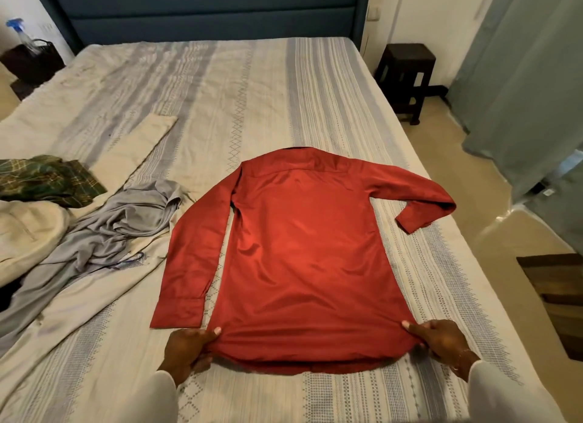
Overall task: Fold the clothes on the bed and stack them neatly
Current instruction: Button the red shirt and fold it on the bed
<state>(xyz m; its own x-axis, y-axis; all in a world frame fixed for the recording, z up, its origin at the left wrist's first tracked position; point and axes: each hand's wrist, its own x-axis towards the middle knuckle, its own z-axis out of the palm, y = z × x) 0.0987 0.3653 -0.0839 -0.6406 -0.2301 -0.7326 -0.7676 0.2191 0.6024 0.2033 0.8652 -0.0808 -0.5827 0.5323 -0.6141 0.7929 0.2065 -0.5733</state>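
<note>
Red shirt (303, 249) flat (back up); both hands pinch hem.

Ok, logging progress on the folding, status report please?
Left hand and right hand pinch the hem corners of the red long-sleeved shirt. Shirt flat, unfolded. Crumpled grey garment lies beside its sleeve.

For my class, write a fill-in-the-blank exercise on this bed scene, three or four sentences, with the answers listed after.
1. Both hands, left hand and right hand, grip the hem of the ____ shirt.
2. The shirt lies with its collar toward the ____.
3. The grey garment lies to the shirt's ____.
4. A dark stool stands on the ____ beside the bed.

Answers: red; headboard; left; floor
</note>
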